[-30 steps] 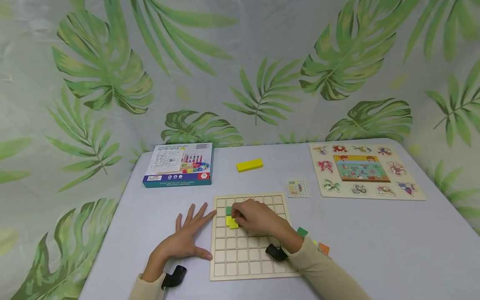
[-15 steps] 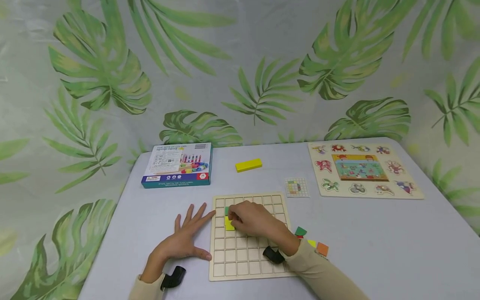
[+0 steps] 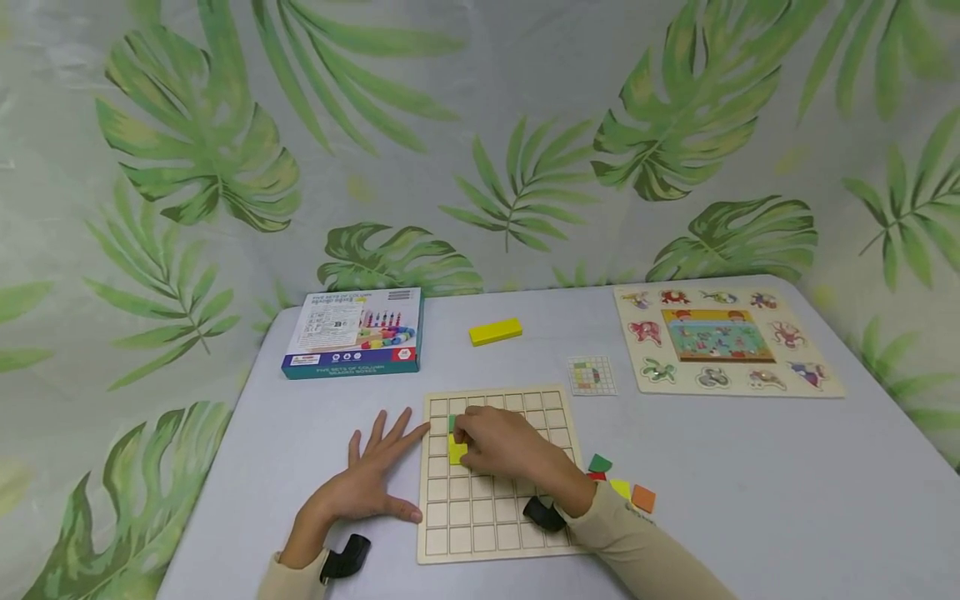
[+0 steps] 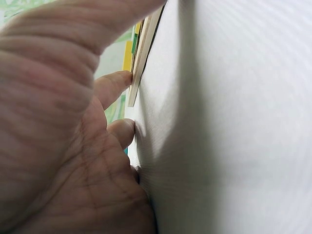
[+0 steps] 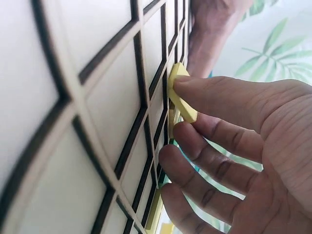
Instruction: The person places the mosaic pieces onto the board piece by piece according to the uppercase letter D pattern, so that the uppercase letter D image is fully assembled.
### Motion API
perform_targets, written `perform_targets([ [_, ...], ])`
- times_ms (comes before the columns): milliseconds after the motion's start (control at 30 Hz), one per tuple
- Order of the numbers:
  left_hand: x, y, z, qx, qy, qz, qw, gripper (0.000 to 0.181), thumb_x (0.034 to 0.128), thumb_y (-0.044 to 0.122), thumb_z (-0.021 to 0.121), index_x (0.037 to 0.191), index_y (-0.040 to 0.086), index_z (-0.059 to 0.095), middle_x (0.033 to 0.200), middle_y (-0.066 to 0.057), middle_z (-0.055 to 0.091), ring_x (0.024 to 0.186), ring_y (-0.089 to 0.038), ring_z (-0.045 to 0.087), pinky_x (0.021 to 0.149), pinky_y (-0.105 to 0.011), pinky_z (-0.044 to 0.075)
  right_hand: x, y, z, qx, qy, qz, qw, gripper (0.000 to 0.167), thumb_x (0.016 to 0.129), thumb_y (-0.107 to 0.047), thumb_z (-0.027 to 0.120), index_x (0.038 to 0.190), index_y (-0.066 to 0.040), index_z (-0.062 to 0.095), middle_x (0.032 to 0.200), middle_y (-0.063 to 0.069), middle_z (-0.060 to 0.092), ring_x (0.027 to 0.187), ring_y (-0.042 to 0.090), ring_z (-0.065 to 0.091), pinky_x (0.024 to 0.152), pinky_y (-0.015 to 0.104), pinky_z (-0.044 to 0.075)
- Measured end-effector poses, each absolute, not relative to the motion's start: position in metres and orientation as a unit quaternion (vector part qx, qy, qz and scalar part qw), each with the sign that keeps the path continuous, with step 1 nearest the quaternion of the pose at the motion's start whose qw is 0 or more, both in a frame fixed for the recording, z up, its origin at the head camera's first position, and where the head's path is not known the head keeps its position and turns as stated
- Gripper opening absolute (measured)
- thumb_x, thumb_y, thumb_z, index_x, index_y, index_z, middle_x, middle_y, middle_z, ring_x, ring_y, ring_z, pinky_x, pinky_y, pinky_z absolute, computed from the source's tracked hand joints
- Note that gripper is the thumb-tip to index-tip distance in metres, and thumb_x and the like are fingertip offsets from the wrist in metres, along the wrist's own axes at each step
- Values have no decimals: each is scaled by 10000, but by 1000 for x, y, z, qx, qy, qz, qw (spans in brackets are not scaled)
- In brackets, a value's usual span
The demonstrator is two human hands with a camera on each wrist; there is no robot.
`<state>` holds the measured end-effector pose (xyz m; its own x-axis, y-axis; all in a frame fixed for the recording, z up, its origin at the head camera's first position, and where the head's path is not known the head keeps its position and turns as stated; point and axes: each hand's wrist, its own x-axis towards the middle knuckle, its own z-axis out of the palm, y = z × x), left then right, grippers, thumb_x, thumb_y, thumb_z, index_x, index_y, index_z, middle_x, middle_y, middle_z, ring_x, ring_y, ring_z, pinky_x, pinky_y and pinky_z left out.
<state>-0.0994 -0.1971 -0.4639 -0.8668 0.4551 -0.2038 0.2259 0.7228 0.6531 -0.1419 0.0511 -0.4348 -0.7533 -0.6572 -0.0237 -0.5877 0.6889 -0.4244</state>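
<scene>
A wooden grid board (image 3: 483,512) lies on the table before me. My right hand (image 3: 506,442) is over its upper left part, pinching a small yellow tile (image 5: 184,108) between thumb and index finger; the tile stands tilted against the grid in the right wrist view. A green tile (image 3: 452,423) shows just beyond the fingertips, partly covered by them. Yellow (image 3: 457,450) shows below it, at the fingertips. My left hand (image 3: 367,485) is spread beside the board, with the thumb and a fingertip at its left edge.
Loose green (image 3: 600,463), red, yellow (image 3: 620,489) and orange (image 3: 643,498) pieces lie right of the board, partly behind the right sleeve. Behind it are a small pattern card (image 3: 592,376), a yellow block (image 3: 496,332), a boxed bead set (image 3: 352,333) and a picture puzzle (image 3: 723,385).
The yellow tile in my right hand, which overlapped the yellow on the board, has come down into line with it. My right hand has shifted slightly left. The left hand stays in place.
</scene>
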Motion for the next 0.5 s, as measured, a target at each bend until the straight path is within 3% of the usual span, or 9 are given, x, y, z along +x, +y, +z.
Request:
perform_targets([
  [500, -100, -198, -465, 189, 910, 322, 179, 1200, 618, 487, 913, 1600, 237, 268, 1699, -113, 11, 1514, -459, -182, 1097, -715, -209, -139, 50, -431, -347, 914, -187, 97, 176, 831, -187, 783, 986, -156, 707, 915, -66, 626, 752, 44, 532, 659, 219, 481],
])
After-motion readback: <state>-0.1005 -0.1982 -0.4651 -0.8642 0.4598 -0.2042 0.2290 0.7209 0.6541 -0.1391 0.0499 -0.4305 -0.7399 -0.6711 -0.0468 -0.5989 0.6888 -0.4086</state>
